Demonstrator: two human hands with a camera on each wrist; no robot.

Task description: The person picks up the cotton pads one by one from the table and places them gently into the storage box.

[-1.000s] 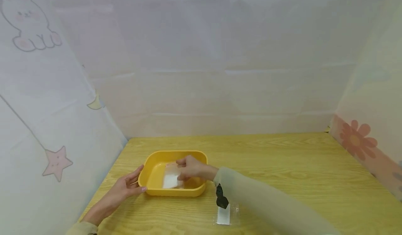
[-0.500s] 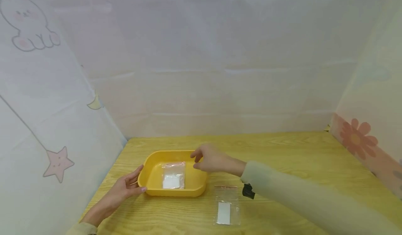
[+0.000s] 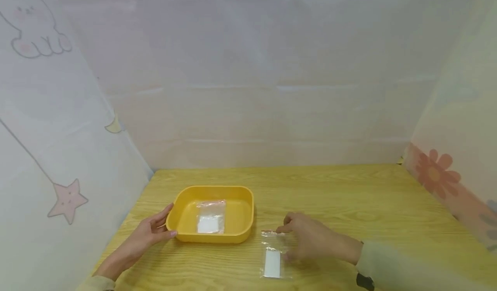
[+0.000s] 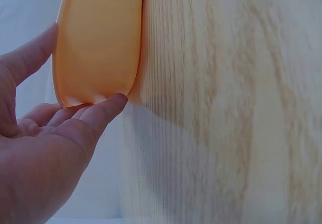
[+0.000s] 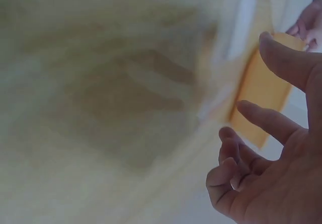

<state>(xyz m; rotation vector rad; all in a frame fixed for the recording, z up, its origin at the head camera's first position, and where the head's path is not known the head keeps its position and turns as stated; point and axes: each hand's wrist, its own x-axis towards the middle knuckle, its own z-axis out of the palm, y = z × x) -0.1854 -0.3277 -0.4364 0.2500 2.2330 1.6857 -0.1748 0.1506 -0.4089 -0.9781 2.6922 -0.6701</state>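
My left hand (image 3: 145,235) holds the left end of a yellow plastic tray (image 3: 237,215), thumb and fingers spread across its corner; in the left wrist view the fingertips (image 4: 116,101) press against its outer wall. Inside the tray lies a clear zip bag (image 3: 210,218) with a white rectangle in it and a red seal line. A second clear zip bag (image 3: 272,263), also with a white piece inside, lies on the table right of the tray. Over its right edge is my right hand (image 3: 312,240), slightly blurred. Thumb and forefinger stand apart in the right wrist view.
The wooden tabletop (image 3: 338,191) reaches back to a pale cloth backdrop (image 3: 272,109). Printed cloth walls stand left (image 3: 108,166) and right (image 3: 450,153), one with a star, the other with a flower.
My right hand has left the bag in the tray, withdrawn over the rim, and moved right and nearer to the bag on the table. The left hand keeps its hold on the tray.
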